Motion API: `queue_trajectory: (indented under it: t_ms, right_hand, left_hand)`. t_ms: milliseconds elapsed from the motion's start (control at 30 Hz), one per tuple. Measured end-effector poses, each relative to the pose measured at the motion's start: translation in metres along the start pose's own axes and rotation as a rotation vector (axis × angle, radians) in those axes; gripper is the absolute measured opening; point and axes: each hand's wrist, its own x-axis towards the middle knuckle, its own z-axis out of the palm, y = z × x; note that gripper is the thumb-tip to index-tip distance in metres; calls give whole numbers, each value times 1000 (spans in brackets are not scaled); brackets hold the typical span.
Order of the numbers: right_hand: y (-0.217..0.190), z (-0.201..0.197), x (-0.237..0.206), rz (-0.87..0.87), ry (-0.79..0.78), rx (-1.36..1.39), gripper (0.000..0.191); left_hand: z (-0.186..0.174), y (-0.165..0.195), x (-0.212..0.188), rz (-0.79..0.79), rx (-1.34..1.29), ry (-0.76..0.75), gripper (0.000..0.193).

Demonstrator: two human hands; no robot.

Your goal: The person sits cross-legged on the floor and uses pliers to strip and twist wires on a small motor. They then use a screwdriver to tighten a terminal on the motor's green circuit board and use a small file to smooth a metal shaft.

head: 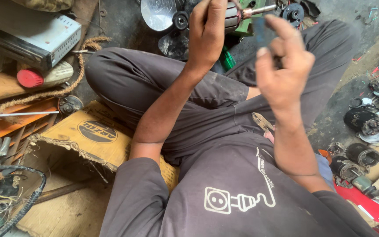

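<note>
Left hand (207, 33) clenched round motor armature (233, 15), shaft (259, 9) jutting beyond my fingers | right hand (286, 70) loose, blurred, grasp unclear | judged heavy, rigid; windings fragile, so grip the core.

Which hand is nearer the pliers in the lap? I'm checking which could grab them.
Right. The right hand hangs raised just above the pliers, its wrist nearly over them. The left hand is farther off, up at the motor rotor, gripping it.
</note>
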Motion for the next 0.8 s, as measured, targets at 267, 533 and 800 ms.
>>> queue_trajectory:
  t_ms: [267, 533, 800]
  right_hand:
    - [2, 9, 17, 54, 47, 71, 34]
    - [2, -4, -5, 44, 51, 31, 35]
    - [-4, 4, -7, 87, 117, 212, 37]
  left_hand:
    - [7, 19, -5, 146, 97, -96, 34]
    - [3, 11, 0, 132, 57, 0, 38]
    - [-4, 4, -2, 165, 56, -9, 42]
